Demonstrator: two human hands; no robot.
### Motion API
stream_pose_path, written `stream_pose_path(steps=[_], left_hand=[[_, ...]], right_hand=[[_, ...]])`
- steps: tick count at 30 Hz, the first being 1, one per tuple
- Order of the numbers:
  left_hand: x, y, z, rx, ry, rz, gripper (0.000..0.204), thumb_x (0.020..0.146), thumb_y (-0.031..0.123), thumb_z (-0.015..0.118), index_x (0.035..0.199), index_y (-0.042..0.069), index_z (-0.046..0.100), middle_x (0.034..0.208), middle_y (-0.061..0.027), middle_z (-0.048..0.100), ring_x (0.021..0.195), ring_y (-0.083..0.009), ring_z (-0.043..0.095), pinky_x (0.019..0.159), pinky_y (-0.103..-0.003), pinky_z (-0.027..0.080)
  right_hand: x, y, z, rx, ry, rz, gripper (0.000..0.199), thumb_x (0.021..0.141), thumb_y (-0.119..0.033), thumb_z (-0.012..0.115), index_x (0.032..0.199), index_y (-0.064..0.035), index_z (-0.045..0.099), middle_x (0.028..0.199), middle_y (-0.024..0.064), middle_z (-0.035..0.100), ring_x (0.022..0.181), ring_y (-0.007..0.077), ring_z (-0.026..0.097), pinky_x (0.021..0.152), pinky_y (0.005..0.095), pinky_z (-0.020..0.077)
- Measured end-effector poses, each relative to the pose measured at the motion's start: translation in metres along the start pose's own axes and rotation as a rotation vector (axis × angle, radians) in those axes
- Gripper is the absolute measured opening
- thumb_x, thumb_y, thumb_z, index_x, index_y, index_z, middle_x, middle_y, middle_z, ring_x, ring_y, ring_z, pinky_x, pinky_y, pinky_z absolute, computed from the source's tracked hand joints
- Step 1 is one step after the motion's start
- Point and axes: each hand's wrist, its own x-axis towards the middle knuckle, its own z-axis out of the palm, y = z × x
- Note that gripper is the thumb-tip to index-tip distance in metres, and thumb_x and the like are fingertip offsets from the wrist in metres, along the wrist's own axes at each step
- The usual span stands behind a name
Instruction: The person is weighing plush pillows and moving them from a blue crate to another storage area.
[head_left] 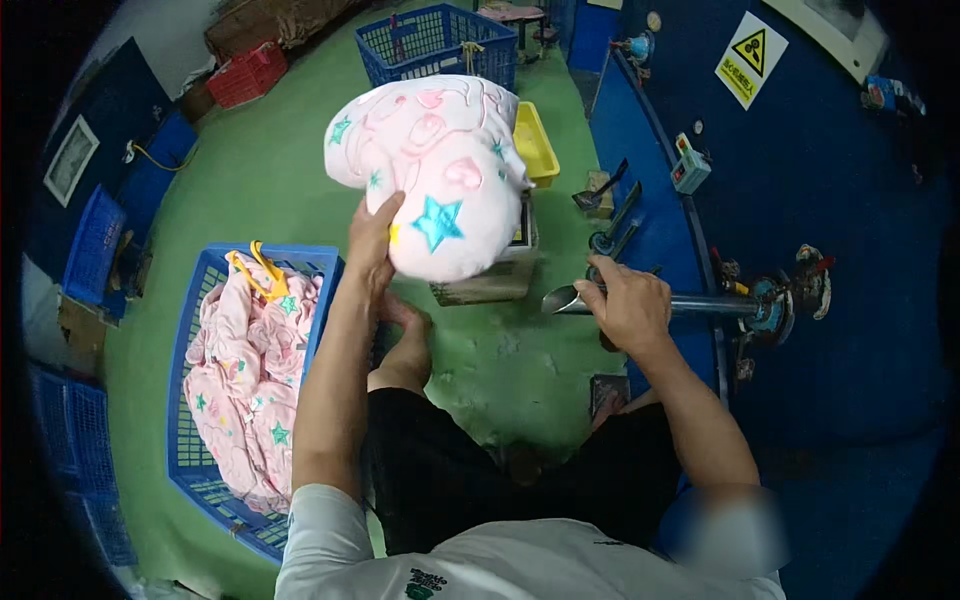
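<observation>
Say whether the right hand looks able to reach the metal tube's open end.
Probably yes: the right hand is at the metal tube, close beside its open end, with nothing visible between.

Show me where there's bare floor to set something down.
Bare green floor lies between the near blue basket and the red basket, and between the low box and the black shorts. Crowded: that basket, heaped with pink plush, and around the metal tube.

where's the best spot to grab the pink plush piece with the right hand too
Probably its right edge, coming from the right: the left hand grips the pink plush piece at its lower left, while no hand covers the opposite side. It looks soft and rounded, with no handle showing, so pinching the edge between thumb and fingers likely suits best.
</observation>
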Motion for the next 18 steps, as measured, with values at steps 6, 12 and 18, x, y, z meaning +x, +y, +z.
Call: stream_pose_path(steps=[6, 12, 18], left_hand=[[0.046, 0.007, 0.045, 0.043, 0.077, -0.125, 0.063, 0.094, 0.027, 0.065, 0.142, -0.007, 0.042, 0.106, -0.0181, 0.064, 0.076, -0.0201, 0.065, 0.061, -0.027, 0.056], [0.018, -0.019, 0.020, 0.072, 0.105, -0.178, 0.067, 0.097, 0.039, 0.065, 0.141, -0.006, 0.042, 0.102, -0.0144, 0.064, 0.069, -0.0165, 0.062, 0.058, -0.027, 0.053], [-0.109, -0.152, -0.046, 0.082, 0.029, -0.397, 0.053, 0.100, 0.031, 0.063, 0.138, -0.002, 0.046, 0.102, -0.0127, 0.065, 0.071, -0.0170, 0.060, 0.065, -0.029, 0.054]], right_hand=[[-0.001, -0.005, -0.002, -0.052, -0.066, 0.047, 0.036, 0.094, -0.039, 0.060, 0.108, -0.0062, 0.068, 0.078, 0.0063, 0.073, 0.061, 0.0301, 0.066, 0.058, 0.0399, 0.0490], [-0.004, -0.001, 0.000, -0.044, 0.058, -0.003, 0.037, 0.094, -0.043, 0.059, 0.098, -0.0075, 0.069, 0.073, 0.0119, 0.071, 0.056, 0.0315, 0.065, 0.053, 0.0424, 0.0502], [0.000, -0.006, -0.014, -0.023, -0.110, 0.092, 0.035, 0.097, -0.038, 0.056, 0.105, -0.0067, 0.069, 0.077, 0.0087, 0.073, 0.067, 0.0320, 0.067, 0.061, 0.0409, 0.0494]])
